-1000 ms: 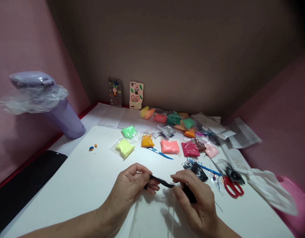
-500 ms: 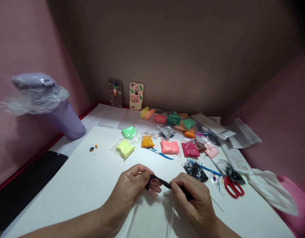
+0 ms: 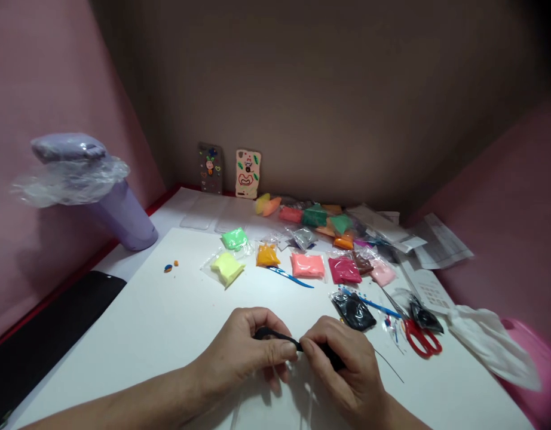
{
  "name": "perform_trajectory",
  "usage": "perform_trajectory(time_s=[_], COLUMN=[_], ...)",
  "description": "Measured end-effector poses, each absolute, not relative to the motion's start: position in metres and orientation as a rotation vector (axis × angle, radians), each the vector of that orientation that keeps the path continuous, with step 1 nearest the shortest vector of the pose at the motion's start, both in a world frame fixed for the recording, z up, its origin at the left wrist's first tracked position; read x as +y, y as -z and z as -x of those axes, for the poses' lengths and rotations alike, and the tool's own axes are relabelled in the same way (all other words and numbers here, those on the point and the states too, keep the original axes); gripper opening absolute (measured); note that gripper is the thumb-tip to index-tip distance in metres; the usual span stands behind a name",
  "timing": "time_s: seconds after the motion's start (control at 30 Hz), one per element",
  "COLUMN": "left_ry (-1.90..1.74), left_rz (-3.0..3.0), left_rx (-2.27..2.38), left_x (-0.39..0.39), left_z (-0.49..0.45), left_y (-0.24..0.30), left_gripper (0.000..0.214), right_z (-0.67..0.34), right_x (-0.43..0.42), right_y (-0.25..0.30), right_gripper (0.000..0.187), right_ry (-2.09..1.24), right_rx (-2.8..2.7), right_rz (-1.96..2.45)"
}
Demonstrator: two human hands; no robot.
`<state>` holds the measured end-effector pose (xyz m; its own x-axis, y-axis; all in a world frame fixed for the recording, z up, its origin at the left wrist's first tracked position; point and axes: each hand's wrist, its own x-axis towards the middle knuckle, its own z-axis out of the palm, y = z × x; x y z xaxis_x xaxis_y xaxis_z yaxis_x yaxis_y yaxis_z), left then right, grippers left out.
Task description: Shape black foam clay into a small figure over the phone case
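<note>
A twisted strip of soft black clay stretches between my two hands. My left hand pinches it between thumb and fingers, with one end curling over the index finger. My right hand is closed around the other part, and dark clay shows inside its curled fingers. The fingertips of both hands nearly meet at the strip. Beneath them a clear phone case lies on the white sheet, partly covered by the hands. Just beyond my right hand is a packet of black clay.
Several clay packets, among them a yellow one and a coral one, lie ahead. A blue modelling tool and red-handled scissors are nearby. Two decorated phone cases lean on the wall. A purple container stands left.
My left hand has moved closer to my right hand, and its thumb now lies along the clay. The exposed stretch of clay between the hands is shorter.
</note>
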<state>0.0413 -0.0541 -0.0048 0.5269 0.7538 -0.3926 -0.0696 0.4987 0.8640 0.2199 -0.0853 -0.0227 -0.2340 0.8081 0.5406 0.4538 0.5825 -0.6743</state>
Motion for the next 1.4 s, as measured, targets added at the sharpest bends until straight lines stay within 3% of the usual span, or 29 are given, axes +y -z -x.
perform_trajectory(time_s=[1.17, 1.4], left_ry=[-0.657, -0.682], left_rz=[-0.876, -0.883], left_rx=[0.842, 0.829], left_x=[-0.0523, -0.052], left_z=[-0.0417, -0.041], left_y=[0.0073, 0.0095], left_gripper=[0.023, 0.025], right_z=[-0.2239, -0.2233], right_x=[-0.0888, -0.0882], right_y=[0.0232, 0.0242], right_gripper=[0.035, 0.022], right_ry=[-0.297, -0.35], right_rx=[-1.907, -1.842], right_rz=[0.935, 0.983])
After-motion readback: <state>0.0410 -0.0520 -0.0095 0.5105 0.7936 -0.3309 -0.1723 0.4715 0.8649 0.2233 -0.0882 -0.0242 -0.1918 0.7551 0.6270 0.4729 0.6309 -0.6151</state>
